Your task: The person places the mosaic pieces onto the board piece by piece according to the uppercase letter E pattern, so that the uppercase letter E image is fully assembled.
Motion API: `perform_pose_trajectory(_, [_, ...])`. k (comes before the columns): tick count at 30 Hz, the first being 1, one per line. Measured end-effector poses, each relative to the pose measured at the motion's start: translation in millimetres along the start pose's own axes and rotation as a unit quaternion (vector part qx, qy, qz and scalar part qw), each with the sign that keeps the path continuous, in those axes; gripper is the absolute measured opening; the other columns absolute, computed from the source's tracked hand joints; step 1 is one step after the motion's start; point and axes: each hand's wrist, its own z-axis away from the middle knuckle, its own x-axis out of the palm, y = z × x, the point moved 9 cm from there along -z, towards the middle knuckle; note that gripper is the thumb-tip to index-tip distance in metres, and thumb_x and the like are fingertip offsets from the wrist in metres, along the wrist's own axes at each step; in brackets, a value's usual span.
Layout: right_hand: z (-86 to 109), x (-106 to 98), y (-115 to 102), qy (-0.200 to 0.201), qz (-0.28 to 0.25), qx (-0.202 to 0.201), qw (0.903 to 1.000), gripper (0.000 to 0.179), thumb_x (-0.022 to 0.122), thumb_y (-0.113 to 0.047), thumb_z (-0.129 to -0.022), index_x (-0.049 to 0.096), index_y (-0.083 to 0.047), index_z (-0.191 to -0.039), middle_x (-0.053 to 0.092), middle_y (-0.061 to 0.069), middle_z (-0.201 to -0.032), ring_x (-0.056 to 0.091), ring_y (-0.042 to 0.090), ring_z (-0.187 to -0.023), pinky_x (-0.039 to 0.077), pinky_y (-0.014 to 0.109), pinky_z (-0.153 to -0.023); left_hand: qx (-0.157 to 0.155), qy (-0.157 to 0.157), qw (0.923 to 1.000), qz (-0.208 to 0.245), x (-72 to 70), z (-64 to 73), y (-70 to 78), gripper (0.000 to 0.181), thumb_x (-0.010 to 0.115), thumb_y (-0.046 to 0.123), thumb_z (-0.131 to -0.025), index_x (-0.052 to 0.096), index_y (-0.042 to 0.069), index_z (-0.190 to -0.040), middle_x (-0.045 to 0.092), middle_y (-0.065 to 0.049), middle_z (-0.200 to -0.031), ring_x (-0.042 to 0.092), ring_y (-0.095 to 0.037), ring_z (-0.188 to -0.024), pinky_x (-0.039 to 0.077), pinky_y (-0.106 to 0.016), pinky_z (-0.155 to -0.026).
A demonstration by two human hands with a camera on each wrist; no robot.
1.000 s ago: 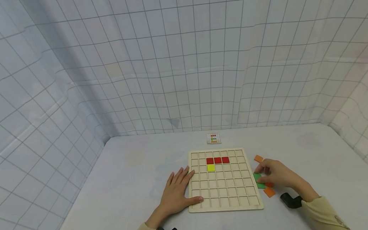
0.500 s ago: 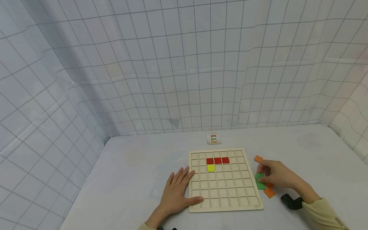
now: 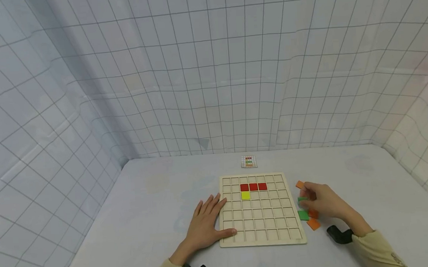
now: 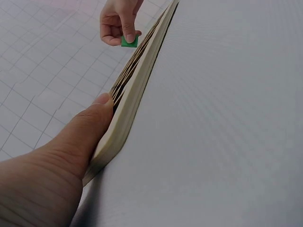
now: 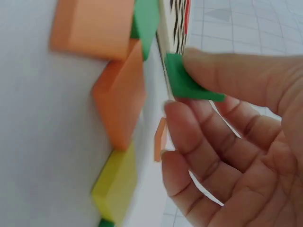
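Slipping of the pale gridded board over the table would be, I judge, the largest trouble; a bump on its side might jolt the three red tiles and the yellow tile out of their compartments. The left hand seems to guard against this: its fingers are straight and spread apart, tips at the board's left side, thumb across the lower left corner. Uneven pressing there could turn the board a little.

Just beside the board's right side, the right hand has thumb and fingertips clamped on a green tile, which is tilted. The thumb covers only part of it, so a weak pinch may let it twist or drop. Close by lie another green tile, some orange tiles and a loose yellow tile; a low finger could scatter them.

As for writing, the black wrist devices show no brand that I can make out. Behind the board, a small card bears coloured squares on a grid, but I can read no words.
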Motion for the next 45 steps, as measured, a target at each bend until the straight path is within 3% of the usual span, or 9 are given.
perform_pose_trajectory(4, [-2.2,-5,-11,0.041,0.001,-0.029,0.9987,0.019,0.075,-0.004,-0.081,0.058,-0.012,-0.085,0.052,-0.007,-0.070,0.048,0.008,-0.062,0.042,0.023,-0.054,0.002,0.002,1.0000,0.000,-0.2,-0.3,0.4,0.094,0.053,0.075,-0.078,0.032,0.018,-0.150,0.024,-0.004,-0.155,0.014,-0.025,-0.142,0.004,-0.046,-0.112])
perform_pose_trajectory(8, [-7.8,-1,-23,0.054,-0.031,-0.058,0.9964,0.018,0.074,-0.003,-0.081,0.059,-0.011,-0.087,0.054,-0.007,-0.072,0.050,0.008,-0.062,0.044,0.023,-0.054,0.004,0.004,1.0000,0.005,-1.8,0.1,1.5,0.094,0.054,0.074,-0.078,0.032,0.017,-0.150,0.024,-0.005,-0.154,0.015,-0.025,-0.142,0.004,-0.047,-0.112])
perform_pose_trajectory(15, [-26.3,23,-42,0.016,-0.076,-0.069,0.9946,0.013,0.073,-0.009,-0.084,0.061,-0.011,-0.088,0.057,-0.006,-0.074,0.053,0.009,-0.063,0.046,0.024,-0.055,0.002,0.005,0.9999,0.010,-3.8,0.4,2.7,0.093,0.057,0.071,-0.078,0.033,0.016,-0.149,0.025,-0.006,-0.154,0.015,-0.026,-0.142,0.005,-0.048,-0.112])
perform_pose_trajectory(25, [-52.5,54,-73,-0.021,-0.097,-0.078,0.9921,0.010,0.070,-0.002,-0.082,0.066,-0.010,-0.088,0.062,-0.006,-0.079,0.058,0.011,-0.069,0.050,0.026,-0.062,-0.004,0.000,0.9999,0.009,-3.2,-0.3,1.1,0.093,0.057,0.072,-0.078,0.032,0.017,-0.150,0.024,-0.005,-0.155,0.013,-0.024,-0.142,0.004,-0.047,-0.112])
perform_pose_trajectory(36, [-66.6,80,-91,-0.028,-0.063,-0.088,0.9938,0.010,0.076,-0.004,-0.078,0.069,-0.011,-0.082,0.062,-0.010,-0.075,0.056,0.006,-0.066,0.048,0.024,-0.060,-0.003,0.002,0.9999,0.012,-2.2,0.0,1.3,0.094,0.056,0.072,-0.078,0.032,0.017,-0.150,0.023,-0.005,-0.155,0.015,-0.025,-0.142,0.004,-0.047,-0.112])
perform_pose_trajectory(45, [-69.8,87,-89,-0.018,-0.014,-0.042,0.9989,0.011,0.077,-0.011,-0.079,0.069,-0.018,-0.081,0.058,-0.014,-0.071,0.052,0.006,-0.064,0.045,0.026,-0.059,0.003,0.006,0.9999,0.011,-2.5,-0.4,1.7,0.093,0.057,0.072,-0.078,0.033,0.016,-0.149,0.024,-0.006,-0.154,0.016,-0.025,-0.142,0.005,-0.047,-0.112])
